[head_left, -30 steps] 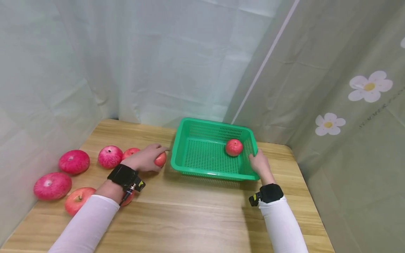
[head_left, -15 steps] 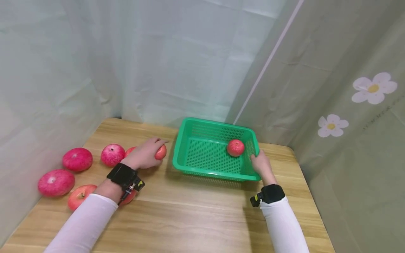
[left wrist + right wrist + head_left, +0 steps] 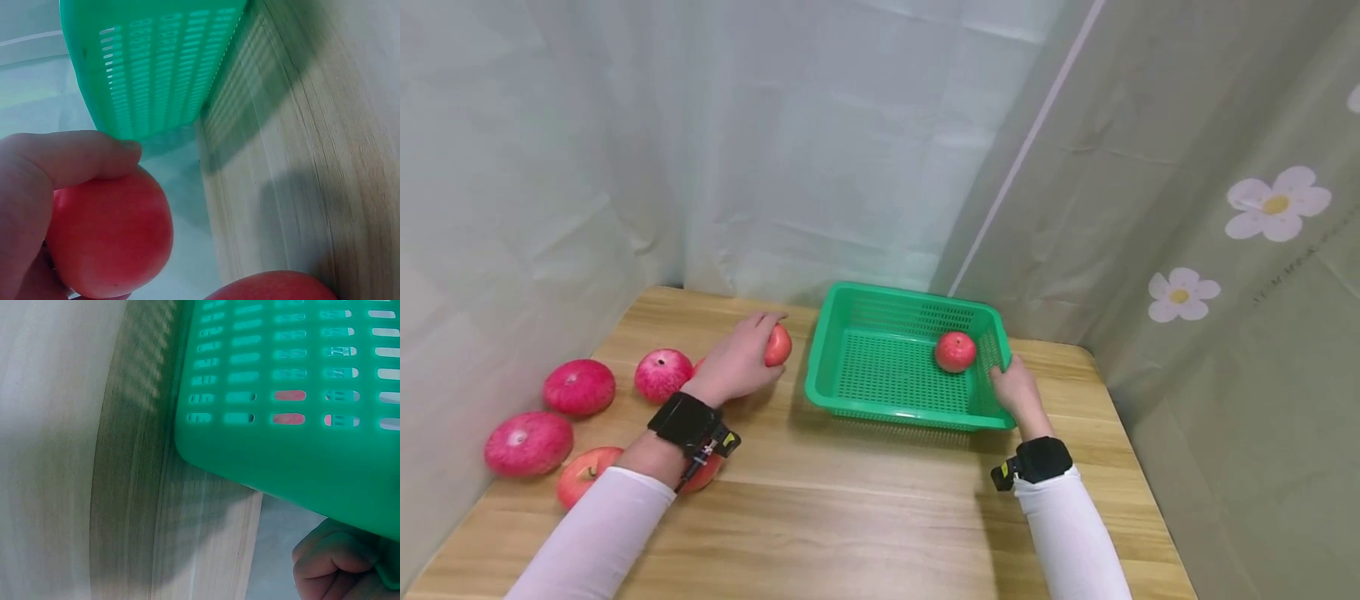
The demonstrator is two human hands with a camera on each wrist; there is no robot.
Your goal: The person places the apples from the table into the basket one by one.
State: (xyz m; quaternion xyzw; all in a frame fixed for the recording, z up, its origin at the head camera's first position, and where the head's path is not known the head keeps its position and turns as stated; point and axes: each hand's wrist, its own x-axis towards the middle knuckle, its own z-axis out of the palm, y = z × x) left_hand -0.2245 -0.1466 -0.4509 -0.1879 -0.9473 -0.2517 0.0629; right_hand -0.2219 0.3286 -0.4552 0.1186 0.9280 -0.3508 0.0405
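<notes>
My left hand (image 3: 741,362) grips a red apple (image 3: 778,345) just left of the green plastic basket (image 3: 895,414). In the left wrist view the thumb lies along the top of that apple (image 3: 115,234), which is raised off the wooden table. Over at the basket's right end, my right hand (image 3: 1017,387) holds the rim, and the right wrist view shows its curled fingers (image 3: 334,559) at the edge. A single apple (image 3: 955,352) sits inside the basket, toward the right.
Left of the basket lie several more apples, among them a dark pink one (image 3: 578,387) and a paler one (image 3: 586,475); my left arm partly covers some. A pale curtain (image 3: 820,150) hangs behind the wooden table (image 3: 865,517).
My left hand has lifted the apple slightly up and away from the table, near the basket's left side. The right hand stays on the rim; the view shifted a little.
</notes>
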